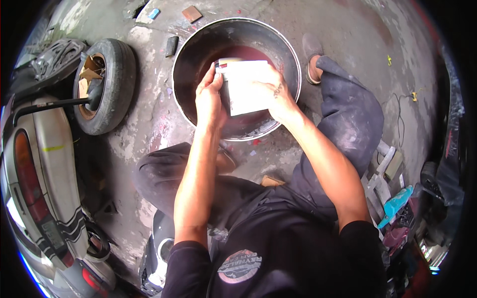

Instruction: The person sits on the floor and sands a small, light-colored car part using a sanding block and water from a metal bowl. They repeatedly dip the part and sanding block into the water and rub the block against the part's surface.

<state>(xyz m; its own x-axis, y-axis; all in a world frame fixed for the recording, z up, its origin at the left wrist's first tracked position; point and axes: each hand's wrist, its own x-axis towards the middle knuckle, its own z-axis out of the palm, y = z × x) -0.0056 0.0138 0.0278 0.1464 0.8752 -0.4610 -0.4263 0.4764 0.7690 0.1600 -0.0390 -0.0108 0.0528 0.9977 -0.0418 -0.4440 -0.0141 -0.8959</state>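
Observation:
A flat white rectangular piece (243, 94), washed out by bright light, is held up over a wide round black basin (186, 44). My left hand (208, 94) grips its left side, thumb and fingers closed near a corner with dark and red marks. Wrapped over its right side is my right hand (279, 97), fingers bent across the front. A pale rounded edge shows behind the top; I cannot tell whether it belongs to the same piece. Dark reddish liquid (243, 51) lies in the basin, partly hidden by my hands and the piece.
Left of the basin stand a tyre (121, 84) on its rim and vehicle body parts with a tail light (30, 174). A dark block (172, 45) and a brown block (192, 14) lie on the stained floor. A turquoise tool (396, 204) is at my right.

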